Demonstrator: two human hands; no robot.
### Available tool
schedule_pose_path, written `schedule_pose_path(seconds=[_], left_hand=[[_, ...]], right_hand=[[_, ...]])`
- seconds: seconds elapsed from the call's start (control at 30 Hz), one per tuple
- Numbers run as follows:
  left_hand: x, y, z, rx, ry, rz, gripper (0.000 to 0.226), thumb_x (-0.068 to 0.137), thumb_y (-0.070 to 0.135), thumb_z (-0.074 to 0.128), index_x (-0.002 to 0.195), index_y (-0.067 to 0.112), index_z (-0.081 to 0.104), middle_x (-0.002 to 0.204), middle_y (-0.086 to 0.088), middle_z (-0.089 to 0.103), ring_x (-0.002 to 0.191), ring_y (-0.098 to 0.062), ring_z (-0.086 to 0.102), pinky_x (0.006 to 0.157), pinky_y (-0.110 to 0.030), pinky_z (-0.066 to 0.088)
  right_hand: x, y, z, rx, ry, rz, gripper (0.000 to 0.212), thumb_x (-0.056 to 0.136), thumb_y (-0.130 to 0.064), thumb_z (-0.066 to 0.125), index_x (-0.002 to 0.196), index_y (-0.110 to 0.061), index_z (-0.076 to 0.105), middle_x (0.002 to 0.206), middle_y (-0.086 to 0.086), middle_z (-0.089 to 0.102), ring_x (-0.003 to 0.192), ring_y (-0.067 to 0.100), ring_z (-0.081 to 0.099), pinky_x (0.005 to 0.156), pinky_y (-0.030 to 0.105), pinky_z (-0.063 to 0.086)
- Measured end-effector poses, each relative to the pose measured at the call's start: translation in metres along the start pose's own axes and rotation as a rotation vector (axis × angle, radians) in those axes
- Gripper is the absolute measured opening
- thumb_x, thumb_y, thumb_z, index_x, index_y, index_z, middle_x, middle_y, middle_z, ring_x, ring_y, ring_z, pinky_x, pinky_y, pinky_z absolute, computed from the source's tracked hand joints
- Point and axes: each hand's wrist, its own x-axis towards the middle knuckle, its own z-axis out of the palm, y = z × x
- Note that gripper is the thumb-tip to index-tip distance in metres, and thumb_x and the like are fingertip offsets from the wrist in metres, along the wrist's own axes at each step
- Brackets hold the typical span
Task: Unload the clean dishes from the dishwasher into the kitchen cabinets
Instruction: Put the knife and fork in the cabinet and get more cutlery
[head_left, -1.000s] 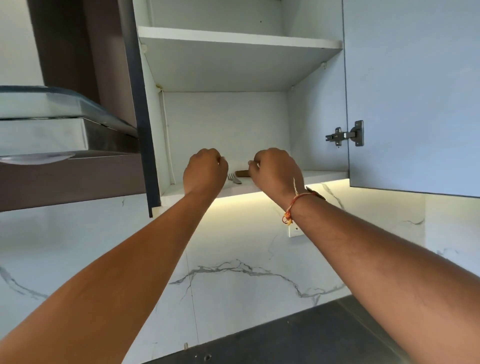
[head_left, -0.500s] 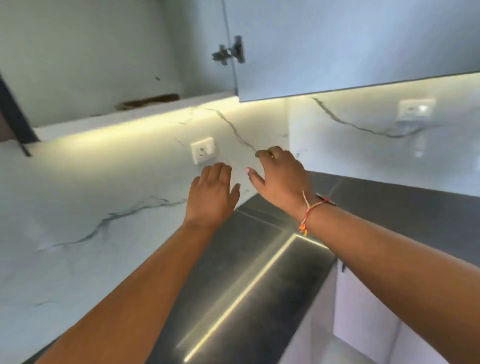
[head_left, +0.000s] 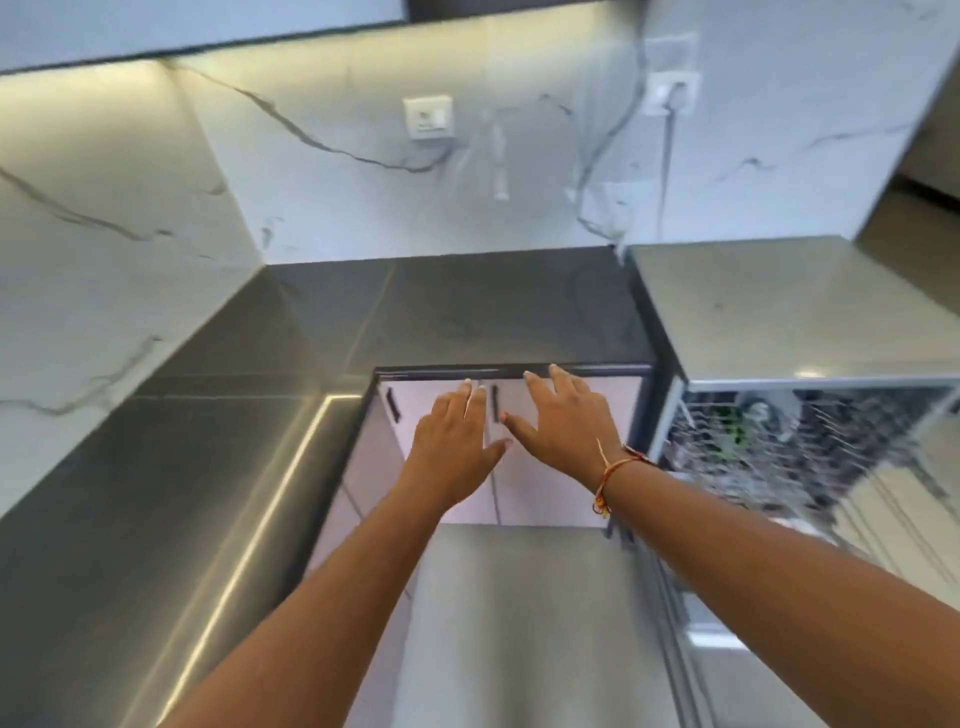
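Dishwasher (head_left: 810, 332) at right, steel top, just beside dark countertop (head_left: 467, 306); wire rack (head_left: 779, 441) pulled out below its top edge, contents blurred — cannot tell which dishes. Marble backsplash (head_left: 363, 197) behind, with two wall sockets (head_left: 427, 117). White lower cabinet doors (head_left: 545, 483) under counter edge, closed, dark handles. Left hand (head_left: 457, 452) and right hand (head_left: 566, 426) side by side in front of those doors, fingers spread flat, holding nothing. Red thread bracelet (head_left: 608, 475) on right wrist.

head view looks steeply down over the countertop (head_left: 467, 312) corner, dishwasher (head_left: 779, 441) at right.
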Motion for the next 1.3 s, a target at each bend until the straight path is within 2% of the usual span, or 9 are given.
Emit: schedule_pose_path(seconds=[0.2, 0.37, 0.47, 0.67, 0.77, 0.97, 1.03, 1.13, 1.3], left_hand=[[0.008, 0.127, 0.091, -0.184, -0.299, 0.058, 0.073, 0.097, 0.059, 0.039, 0.154, 0.017, 0.021, 0.163, -0.005, 0.017, 0.149, -0.027, 0.016, 0.119, -0.043, 0.021], [0.002, 0.219, 0.144, -0.321, -0.559, 0.104, 0.049, 0.097, 0.042, 0.054, 0.134, 0.010, 0.053, 0.140, -0.009, 0.051, 0.132, -0.027, 0.043, 0.109, -0.033, 0.032], [0.000, 0.254, 0.165, -0.356, -0.640, 0.088, 0.045, 0.097, 0.040, 0.055, 0.131, 0.010, 0.056, 0.136, -0.009, 0.055, 0.127, -0.026, 0.048, 0.102, -0.028, 0.034], [0.025, 0.325, 0.191, -0.427, -0.735, 0.085, 0.034, 0.101, 0.034, 0.049, 0.109, 0.004, 0.063, 0.096, -0.005, 0.063, 0.085, -0.016, 0.056, 0.073, -0.024, 0.038], [0.045, 0.349, 0.210, -0.493, -0.736, 0.070, 0.034, 0.099, 0.034, 0.052, 0.114, 0.005, 0.062, 0.107, -0.008, 0.068, 0.099, -0.022, 0.063, 0.079, -0.026, 0.044], [0.113, 0.401, 0.274, -0.484, -0.824, 0.167, 0.030, 0.099, 0.031, 0.053, 0.117, 0.008, 0.061, 0.106, -0.005, 0.067, 0.077, -0.008, 0.058, 0.060, -0.015, 0.042], [0.138, 0.415, 0.303, -0.472, -0.850, 0.198, 0.032, 0.099, 0.030, 0.054, 0.120, 0.007, 0.062, 0.112, -0.007, 0.068, 0.083, -0.011, 0.064, 0.061, -0.012, 0.044], [0.175, 0.434, 0.352, -0.460, -0.903, 0.198, 0.033, 0.099, 0.028, 0.054, 0.122, 0.006, 0.062, 0.118, -0.009, 0.068, 0.100, -0.020, 0.067, 0.063, -0.010, 0.044], [0.220, 0.459, 0.437, -0.471, -0.938, 0.194, 0.030, 0.101, 0.027, 0.053, 0.122, 0.007, 0.060, 0.120, -0.007, 0.067, 0.097, -0.015, 0.064, 0.064, -0.009, 0.043]], right_hand=[[-0.079, 0.152, 0.014, 0.014, -0.144, 0.308, 0.076, 0.091, -0.074, 0.030, 0.146, -0.023, 0.040, 0.149, 0.017, 0.042, 0.134, 0.037, 0.044, 0.103, 0.049, 0.045], [-0.146, 0.257, 0.038, 0.156, -0.266, 0.528, 0.064, 0.092, -0.066, 0.036, 0.131, -0.017, 0.051, 0.129, 0.018, 0.055, 0.120, 0.039, 0.053, 0.095, 0.048, 0.048], [-0.174, 0.295, 0.047, 0.218, -0.323, 0.603, 0.062, 0.095, -0.062, 0.038, 0.129, -0.013, 0.053, 0.130, 0.017, 0.057, 0.118, 0.036, 0.055, 0.094, 0.046, 0.050], [-0.204, 0.364, 0.055, 0.322, -0.271, 0.778, 0.056, 0.096, -0.057, 0.042, 0.127, -0.013, 0.058, 0.128, 0.013, 0.060, 0.114, 0.031, 0.059, 0.093, 0.044, 0.053], [-0.201, 0.392, 0.063, 0.392, -0.226, 0.867, 0.049, 0.095, -0.052, 0.046, 0.119, -0.011, 0.061, 0.119, 0.012, 0.065, 0.106, 0.028, 0.062, 0.088, 0.041, 0.054], [-0.173, 0.448, 0.085, 0.414, -0.198, 1.029, 0.035, 0.098, -0.034, 0.051, 0.115, -0.006, 0.063, 0.111, 0.016, 0.068, 0.099, 0.029, 0.065, 0.076, 0.032, 0.051], [-0.160, 0.469, 0.097, 0.422, -0.220, 1.104, 0.034, 0.098, -0.031, 0.051, 0.114, -0.004, 0.063, 0.110, 0.017, 0.067, 0.098, 0.031, 0.065, 0.073, 0.030, 0.047], [-0.134, 0.503, 0.121, 0.422, -0.249, 1.217, 0.036, 0.099, -0.032, 0.050, 0.118, -0.004, 0.062, 0.117, 0.017, 0.066, 0.106, 0.032, 0.064, 0.081, 0.030, 0.049], [-0.095, 0.555, 0.178, 0.409, -0.308, 1.353, 0.036, 0.101, -0.031, 0.048, 0.128, -0.010, 0.060, 0.126, 0.016, 0.064, 0.116, 0.033, 0.061, 0.089, 0.032, 0.050]])
